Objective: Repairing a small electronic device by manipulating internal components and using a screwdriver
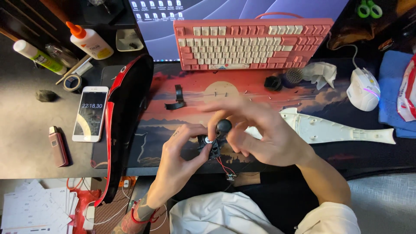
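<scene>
My left hand (177, 160) grips a small black electronic part (213, 147) with red and black wires and a tiny connector (229, 176) dangling below it. A silver ring shows on top of the part. My right hand (264, 134) pinches a round black knob (224, 125) just above that part, fingers spread and slightly blurred. Both hands hover over a desk mat (182, 82) printed with a red sunset, near the desk's front edge.
A pink keyboard (253, 43) leans on a monitor at the back. A black and red shell (125, 112) lies left, a white plastic shell (333, 129) right. A phone (90, 113), glue bottles, tape, a white mouse (363, 89), a blue cloth and small black parts lie around.
</scene>
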